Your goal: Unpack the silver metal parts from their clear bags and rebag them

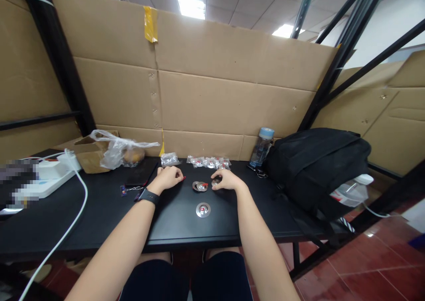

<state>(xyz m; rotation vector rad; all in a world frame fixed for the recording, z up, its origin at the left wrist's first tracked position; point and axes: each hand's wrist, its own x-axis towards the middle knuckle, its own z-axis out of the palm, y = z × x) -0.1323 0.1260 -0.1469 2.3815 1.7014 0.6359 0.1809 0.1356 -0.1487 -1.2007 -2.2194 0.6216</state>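
Note:
My left hand (168, 178), with a dark watch on its wrist, is closed in a pinch on a small red piece (184, 178) just above the black table. A round silvery metal disc (216, 182) is between the curled fingers of my right hand (227, 179), which partly hide it. Between the hands lie overlapping metal discs (199, 187) with a red part on top. Nearer to me, a single silvery disc (203, 210) with a red centre lies flat on the table.
Behind the hands are small clear packets (209, 162) with red and silver contents, and another clear packet (170, 159). A phone (141, 177), plastic bag (119, 152) and power strip (53, 181) are left. A bottle (261, 148) and black backpack (318, 168) stand right; cardboard (206, 102) walls the back.

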